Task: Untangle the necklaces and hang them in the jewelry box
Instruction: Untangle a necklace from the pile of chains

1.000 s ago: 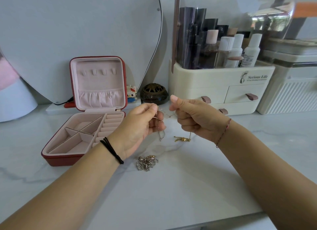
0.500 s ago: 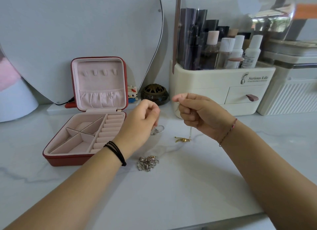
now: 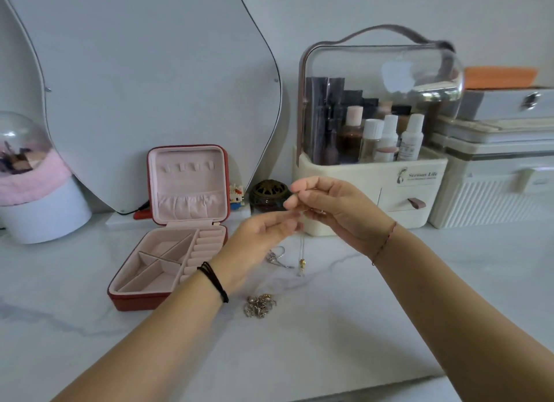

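Note:
My right hand [image 3: 332, 212] is raised in front of the cosmetics organizer and pinches a thin gold necklace [image 3: 302, 262]. Its chain hangs straight down, and the small gold pendant is just above the marble top. My left hand [image 3: 260, 241] is just left of it and below, fingers stretched out, tips close to the chain under the right fingers. A silver necklace [image 3: 277, 259] lies loose on the table below the hands. The red jewelry box [image 3: 135, 299] stands open at the left, its pink lid upright with a row of small hooks [image 3: 189, 167], all bare.
A small heap of rings and chains [image 3: 259, 305] lies near my left wrist. A cream cosmetics organizer [image 3: 359, 173] with bottles, a dark round incense holder [image 3: 269, 194], white storage boxes [image 3: 491, 188], a curved mirror [image 3: 150, 86] and a pink-trimmed globe [image 3: 33, 173] line the back wall.
My left hand set the silver necklace down on the table and came back up with its fingers stretched out. The gold pendant lifted off the table and now hangs from my right hand.

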A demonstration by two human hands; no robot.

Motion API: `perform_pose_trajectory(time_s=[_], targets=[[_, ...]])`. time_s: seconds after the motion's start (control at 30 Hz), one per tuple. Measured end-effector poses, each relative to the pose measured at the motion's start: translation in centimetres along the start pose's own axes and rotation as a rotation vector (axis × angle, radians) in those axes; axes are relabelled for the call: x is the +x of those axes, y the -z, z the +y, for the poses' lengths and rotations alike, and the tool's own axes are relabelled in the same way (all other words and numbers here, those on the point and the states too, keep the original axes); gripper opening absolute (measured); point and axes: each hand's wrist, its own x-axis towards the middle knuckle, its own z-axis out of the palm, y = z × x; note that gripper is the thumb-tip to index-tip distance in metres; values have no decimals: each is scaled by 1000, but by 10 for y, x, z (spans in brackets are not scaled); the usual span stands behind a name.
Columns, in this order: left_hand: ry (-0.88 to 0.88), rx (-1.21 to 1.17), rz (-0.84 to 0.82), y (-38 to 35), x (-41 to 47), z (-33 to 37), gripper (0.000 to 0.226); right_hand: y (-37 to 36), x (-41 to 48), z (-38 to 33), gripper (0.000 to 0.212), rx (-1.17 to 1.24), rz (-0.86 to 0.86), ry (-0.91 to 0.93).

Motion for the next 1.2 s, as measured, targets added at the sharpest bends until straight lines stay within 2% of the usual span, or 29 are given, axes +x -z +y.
perform_pose_trajectory(time_s=[0.07,0.2,0.3,0.53,0.8,1.0,1.2], targets=[[19,-30,-66,-5,1,5,24,1,0,-14,14,18,22,26],[47,-13,-35,-11,-1,9,18,5,-7,-40,14,27,78,68],[48,-30,-49,-13,-5,10,27,10,-16,-51,15,17,122,80],[92,-58,-79,-27,-13,22,22,22,-41,-31,13,-147,329,-53],[244,-81,-207,-28,-23,27,14,36,-69,-9,15,90,520,-105],[340,-90,-202,-18,-29,15,12,43,-78,-4,14,117,561,-92],[305,-115,-175,-17,-26,12,15,37,-81,-2,14,97,519,-138]])
